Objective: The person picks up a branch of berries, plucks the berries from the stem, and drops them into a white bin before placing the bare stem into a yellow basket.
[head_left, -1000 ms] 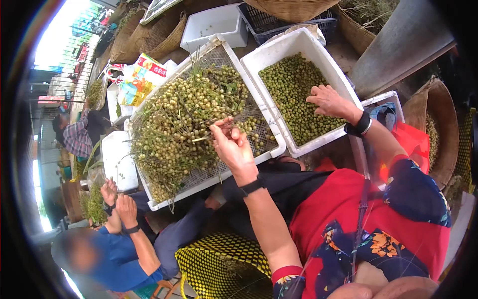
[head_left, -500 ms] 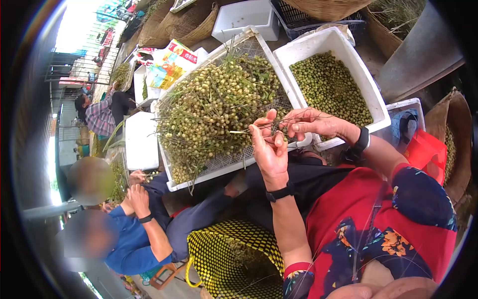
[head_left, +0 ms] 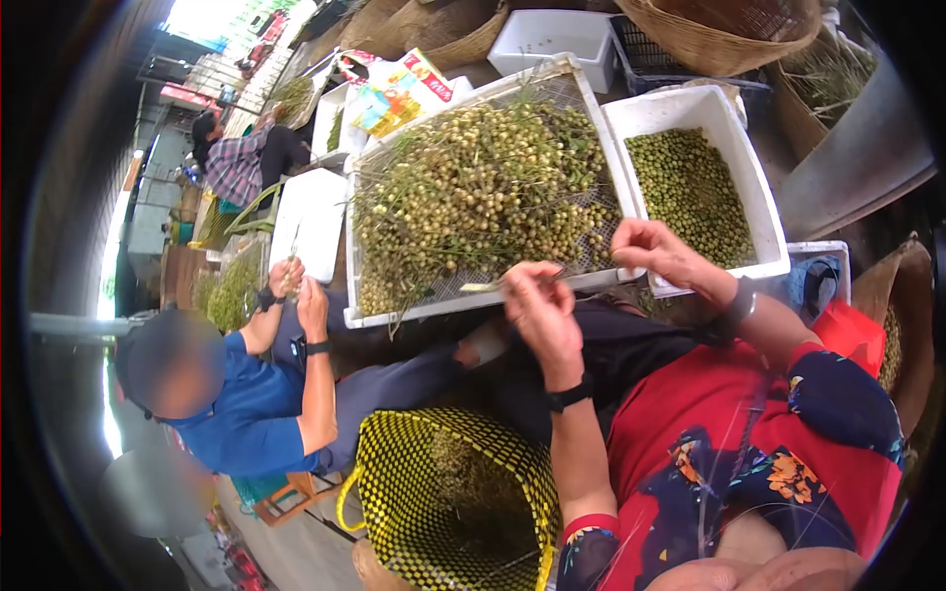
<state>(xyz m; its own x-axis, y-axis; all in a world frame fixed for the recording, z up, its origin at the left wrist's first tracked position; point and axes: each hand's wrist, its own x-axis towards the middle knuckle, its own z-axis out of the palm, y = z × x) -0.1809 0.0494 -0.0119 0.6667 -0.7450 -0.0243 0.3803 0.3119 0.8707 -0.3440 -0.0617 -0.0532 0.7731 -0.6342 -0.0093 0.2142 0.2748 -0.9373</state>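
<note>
My left hand (head_left: 543, 317), slightly blurred, is closed around a thin plant stem (head_left: 480, 288) whose pale end sticks out to the left. It hovers over the front edge of a white-framed mesh tray (head_left: 443, 308). To its right, my right hand (head_left: 668, 258) has its fingers pinched beside the tray's right corner; whatever is in them is hidden. A heap of stems with round yellow-green fruits (head_left: 473, 187) covers much of the tray. Loose round green fruits (head_left: 690, 182) lie in a white foam box (head_left: 772, 246) beyond my right hand.
A yellow-and-black woven basket (head_left: 379, 492) with plant scraps stands below the tray. On the left, a co-worker in a blue shirt (head_left: 246, 414) handles stems. A white lid (head_left: 307, 222), a red bag (head_left: 849, 337) and a grey post (head_left: 857, 138) surround the work.
My hands have drawn apart, the right one moving to the right, away from the stem in my left hand. The view has shifted, and the co-worker's hands are raised higher.
</note>
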